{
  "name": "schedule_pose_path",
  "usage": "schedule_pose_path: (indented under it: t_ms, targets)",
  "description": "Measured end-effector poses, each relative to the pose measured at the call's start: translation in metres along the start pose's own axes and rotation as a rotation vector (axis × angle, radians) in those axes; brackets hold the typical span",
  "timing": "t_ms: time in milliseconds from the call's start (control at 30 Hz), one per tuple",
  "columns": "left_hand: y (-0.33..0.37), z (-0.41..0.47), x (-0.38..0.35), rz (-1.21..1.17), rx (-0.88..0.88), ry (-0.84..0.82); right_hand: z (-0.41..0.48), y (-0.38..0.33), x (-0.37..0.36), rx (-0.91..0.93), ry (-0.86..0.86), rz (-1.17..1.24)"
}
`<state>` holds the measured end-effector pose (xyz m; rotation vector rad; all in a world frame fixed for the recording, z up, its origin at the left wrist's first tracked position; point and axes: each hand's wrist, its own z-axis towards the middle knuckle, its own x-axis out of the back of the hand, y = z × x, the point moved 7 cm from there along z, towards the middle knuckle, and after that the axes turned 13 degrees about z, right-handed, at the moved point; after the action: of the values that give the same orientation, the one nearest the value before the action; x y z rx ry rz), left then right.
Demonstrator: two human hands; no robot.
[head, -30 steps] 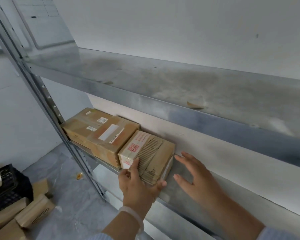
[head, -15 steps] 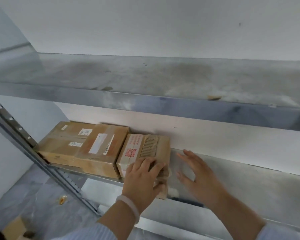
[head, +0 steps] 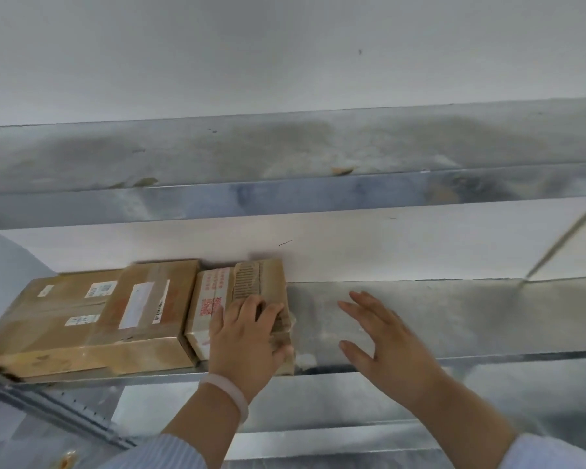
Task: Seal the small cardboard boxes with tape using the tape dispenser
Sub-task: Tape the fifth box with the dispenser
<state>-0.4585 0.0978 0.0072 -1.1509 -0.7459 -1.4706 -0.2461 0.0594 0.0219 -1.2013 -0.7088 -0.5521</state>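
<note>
A small taped cardboard box (head: 242, 286) with red print and a torn top lies on the lower metal shelf (head: 471, 319), pushed up beside two larger taped boxes. My left hand (head: 246, 336) lies on its near top, fingers spread over the top and thumb against its right front corner. My right hand (head: 383, 336) hovers to the right of the box over bare shelf, fingers spread and straight, holding nothing. No tape dispenser is in view.
Two larger brown boxes with white labels (head: 142, 306) (head: 51, 316) fill the shelf's left end. An upper metal shelf (head: 318, 194) runs across overhead, with a scrap of paper on it. A white wall stands behind. The shelf upright (head: 65, 414) slants at the lower left.
The view has swung right and up, losing the floor boxes. My left hand slid from the box's front edge onto its top. My right hand stays spread beside the box.
</note>
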Motion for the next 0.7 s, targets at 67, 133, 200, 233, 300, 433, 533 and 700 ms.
schedule_pose_path:
  t_ms: [67,133,200,233,300,433,533,700]
  targets:
    - [0.017,0.007,0.010,-0.041,-0.035,0.030,-0.010,0.009,0.012,-0.005,0.036,-0.055]
    - [0.045,0.016,0.023,-0.085,-0.111,0.087,-0.021,0.017,0.031,-0.016,0.077,-0.111]
    - [0.081,0.024,0.038,-0.142,-0.208,0.154,-0.036,0.025,0.054,-0.040,0.133,-0.150]
    - [0.100,0.027,0.045,-0.167,-0.251,0.183,-0.044,0.029,0.067,-0.044,0.168,-0.158]
    - [0.138,0.033,0.056,-0.187,-0.316,0.220,-0.063,0.042,0.093,-0.050,0.225,-0.177]
    - [0.220,0.045,0.075,-0.237,-0.427,0.269,-0.105,0.080,0.149,-0.137,0.294,-0.236]
    - [0.291,0.055,0.085,-0.314,-0.490,0.278,-0.146,0.119,0.192,-0.263,0.293,-0.289]
    - [0.420,0.057,0.097,-0.439,-0.576,0.317,-0.224,0.189,0.271,-0.437,0.329,-0.283]
